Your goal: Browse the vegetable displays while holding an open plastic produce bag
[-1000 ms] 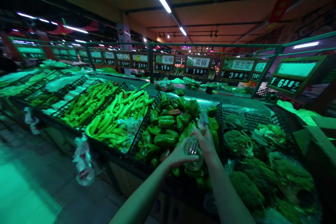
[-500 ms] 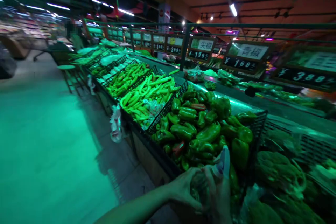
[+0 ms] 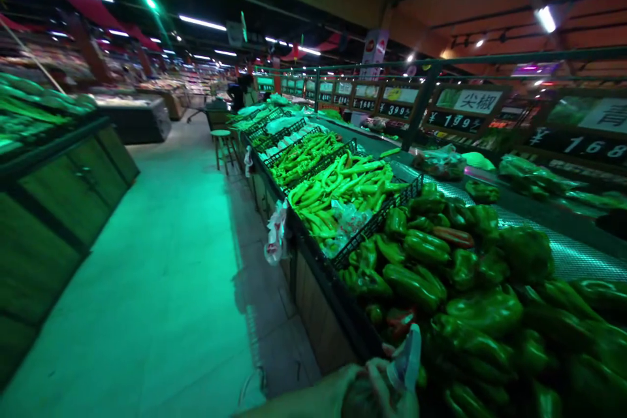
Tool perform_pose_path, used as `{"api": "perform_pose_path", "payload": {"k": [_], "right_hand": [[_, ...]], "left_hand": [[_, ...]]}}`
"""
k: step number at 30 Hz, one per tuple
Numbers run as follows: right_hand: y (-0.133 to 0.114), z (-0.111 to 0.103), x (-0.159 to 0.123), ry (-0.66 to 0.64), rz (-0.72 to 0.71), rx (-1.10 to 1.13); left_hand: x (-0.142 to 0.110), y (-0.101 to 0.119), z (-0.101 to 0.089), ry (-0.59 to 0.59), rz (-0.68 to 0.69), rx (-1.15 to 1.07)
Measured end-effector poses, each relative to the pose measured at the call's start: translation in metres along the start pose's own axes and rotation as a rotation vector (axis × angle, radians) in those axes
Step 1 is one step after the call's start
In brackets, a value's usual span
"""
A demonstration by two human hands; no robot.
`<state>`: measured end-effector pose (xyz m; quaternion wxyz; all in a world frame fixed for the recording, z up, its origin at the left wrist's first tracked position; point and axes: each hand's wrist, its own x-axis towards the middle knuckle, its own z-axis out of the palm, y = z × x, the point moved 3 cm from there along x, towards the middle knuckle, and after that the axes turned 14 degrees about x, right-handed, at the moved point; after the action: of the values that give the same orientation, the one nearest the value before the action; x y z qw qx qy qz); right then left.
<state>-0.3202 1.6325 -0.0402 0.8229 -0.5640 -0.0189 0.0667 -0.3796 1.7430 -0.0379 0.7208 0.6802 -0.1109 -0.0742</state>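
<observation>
At the bottom edge, my left hand (image 3: 345,386) curves around a dark roundish thing (image 3: 361,398) whose kind I cannot make out. Pressed against it from the other side is my right hand (image 3: 386,395), fingers bent. A whitish piece, seemingly plastic (image 3: 410,359), sticks up from the right hand. Both hands are partly cut off by the frame. Just beyond them lies a heap of green peppers (image 3: 484,310), with a few reddish ones among them.
Light-green long peppers (image 3: 343,189) fill a black crate beyond the heap, a plastic bag lying on them. White bags (image 3: 277,235) hang on the stand's front edge. A stool (image 3: 222,137) stands in the aisle (image 3: 181,274). Wooden cabinets (image 3: 73,189) line the left. Price signs (image 3: 460,108) hang above.
My view has swung left, bringing the left cabinets into sight and shifting the stand rightward. Both hands sit lower in the picture, still around the dark thing.
</observation>
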Motion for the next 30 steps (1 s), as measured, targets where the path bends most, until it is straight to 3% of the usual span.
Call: {"api": "perform_pose_path", "payload": {"k": [4, 7, 10, 15, 19, 23, 30], "right_hand": [[0.009, 0.061, 0.013, -0.071, 0.067, 0.005], [0.022, 0.133, 0.019, -0.078, 0.086, 0.056], [0.036, 0.207, 0.03, -0.105, 0.062, 0.081], [0.043, 0.296, 0.054, -0.165, -0.118, -0.032], [0.031, 0.339, 0.085, -0.165, -0.245, -0.117], [0.025, 0.367, 0.128, -0.125, -0.32, -0.186], [0.041, 0.382, 0.207, -0.047, -0.297, -0.246]], "left_hand": [[-0.033, -0.001, -0.073, 0.106, -0.046, 0.279], [-0.062, 0.009, -0.136, 0.246, -0.131, 0.5], [-0.083, 0.02, -0.193, 0.358, -0.154, 0.588], [-0.083, 0.043, -0.272, 0.478, -0.009, 0.626], [-0.057, 0.059, -0.321, 0.495, 0.126, 0.73], [-0.022, 0.06, -0.361, 0.514, 0.178, 0.782], [0.04, 0.057, -0.408, 0.477, 0.157, 0.742]]}}
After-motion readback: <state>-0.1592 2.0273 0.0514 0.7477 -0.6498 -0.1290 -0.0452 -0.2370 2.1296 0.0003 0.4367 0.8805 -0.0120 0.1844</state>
